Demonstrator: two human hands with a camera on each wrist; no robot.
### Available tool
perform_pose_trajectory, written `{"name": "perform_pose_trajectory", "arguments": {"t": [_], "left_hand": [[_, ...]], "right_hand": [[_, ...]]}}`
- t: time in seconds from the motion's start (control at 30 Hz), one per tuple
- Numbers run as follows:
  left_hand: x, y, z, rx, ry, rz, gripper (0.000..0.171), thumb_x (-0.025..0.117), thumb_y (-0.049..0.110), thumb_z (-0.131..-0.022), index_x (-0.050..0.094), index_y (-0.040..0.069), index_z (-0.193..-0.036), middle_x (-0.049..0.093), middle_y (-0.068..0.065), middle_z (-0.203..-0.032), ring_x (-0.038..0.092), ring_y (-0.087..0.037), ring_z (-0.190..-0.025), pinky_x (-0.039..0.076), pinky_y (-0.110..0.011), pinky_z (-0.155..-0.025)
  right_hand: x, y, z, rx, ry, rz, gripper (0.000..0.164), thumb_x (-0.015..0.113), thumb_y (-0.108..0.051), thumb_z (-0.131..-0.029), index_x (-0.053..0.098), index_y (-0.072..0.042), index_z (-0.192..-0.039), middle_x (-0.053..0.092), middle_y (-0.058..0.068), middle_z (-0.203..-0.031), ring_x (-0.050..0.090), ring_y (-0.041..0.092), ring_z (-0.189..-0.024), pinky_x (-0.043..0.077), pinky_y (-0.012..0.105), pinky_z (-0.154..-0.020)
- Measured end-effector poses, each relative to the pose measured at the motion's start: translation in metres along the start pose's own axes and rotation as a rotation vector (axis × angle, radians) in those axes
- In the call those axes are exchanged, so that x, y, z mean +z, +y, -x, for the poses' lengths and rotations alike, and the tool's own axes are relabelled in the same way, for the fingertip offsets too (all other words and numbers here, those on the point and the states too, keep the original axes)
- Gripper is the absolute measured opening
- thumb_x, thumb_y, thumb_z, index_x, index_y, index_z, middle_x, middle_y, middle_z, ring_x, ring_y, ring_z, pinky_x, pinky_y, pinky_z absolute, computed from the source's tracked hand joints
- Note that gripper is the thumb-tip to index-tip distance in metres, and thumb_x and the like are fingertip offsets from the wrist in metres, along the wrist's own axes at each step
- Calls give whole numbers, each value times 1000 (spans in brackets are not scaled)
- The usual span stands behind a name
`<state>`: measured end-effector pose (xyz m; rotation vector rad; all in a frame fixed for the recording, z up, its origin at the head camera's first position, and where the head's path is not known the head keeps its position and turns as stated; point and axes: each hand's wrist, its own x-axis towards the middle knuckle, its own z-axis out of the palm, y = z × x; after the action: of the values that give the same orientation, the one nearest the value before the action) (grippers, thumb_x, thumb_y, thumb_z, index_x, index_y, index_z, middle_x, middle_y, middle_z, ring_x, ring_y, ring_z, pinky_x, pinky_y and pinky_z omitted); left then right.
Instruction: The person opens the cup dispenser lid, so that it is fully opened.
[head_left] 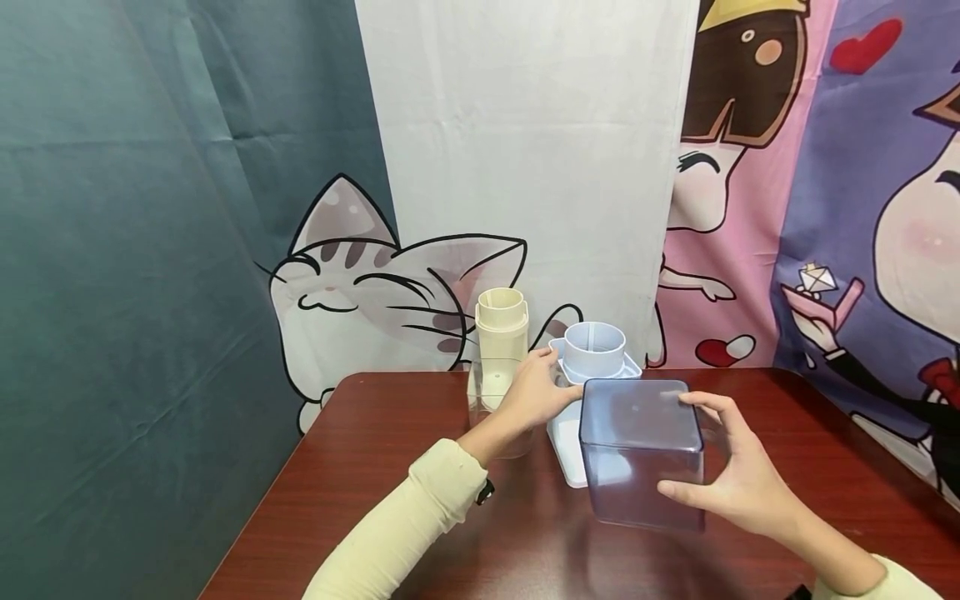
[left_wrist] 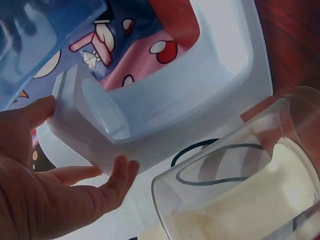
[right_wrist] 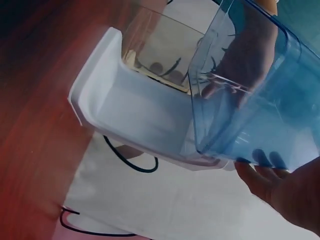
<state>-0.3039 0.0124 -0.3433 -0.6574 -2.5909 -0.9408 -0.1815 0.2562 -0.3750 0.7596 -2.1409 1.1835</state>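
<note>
My right hand (head_left: 750,483) grips a see-through blue square container (head_left: 641,487) between thumb and fingers, its closed face upward. Behind it stands a pale blue C-shaped stand (head_left: 595,357) with a round collar on top and a flat foot. My left hand (head_left: 534,390) holds this stand at its head, thumb on one side and fingers on the other in the left wrist view. In the right wrist view the container (right_wrist: 265,120) overlaps the upper part of the stand (right_wrist: 145,107); whether the two touch I cannot tell.
Left of the blue stand is a cream stand (head_left: 501,340) of similar shape, with a clear container (left_wrist: 220,195) at its front. Both stand at the back of the dark red wooden table (head_left: 315,500). Printed cloths (head_left: 525,150) hang behind the table.
</note>
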Motion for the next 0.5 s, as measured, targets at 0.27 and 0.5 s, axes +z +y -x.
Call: {"name": "perform_pose_trajectory", "arguments": {"t": [0.27,0.5], "left_hand": [[-1,2,-10,-69,-38,-53,76,75,46,-85,53,0,-141,57,-14,-138,48,-23,-129,38,-34,-108],[-2,2,-21,-136,-74,-115,76,72,52,-86,52,7,-144,56,-13,-139,52,-24,-128,45,-38,-102]], "right_hand": [[8,8,-1,-5,-45,-36,99,95,4,-52,43,0,-136,56,-9,-130,59,0,-108,46,11,-87],[12,13,1,46,-86,-19,96,97,-4,-55,45,-6,-136,57,-9,-126,59,0,-109,46,11,-87]]}}
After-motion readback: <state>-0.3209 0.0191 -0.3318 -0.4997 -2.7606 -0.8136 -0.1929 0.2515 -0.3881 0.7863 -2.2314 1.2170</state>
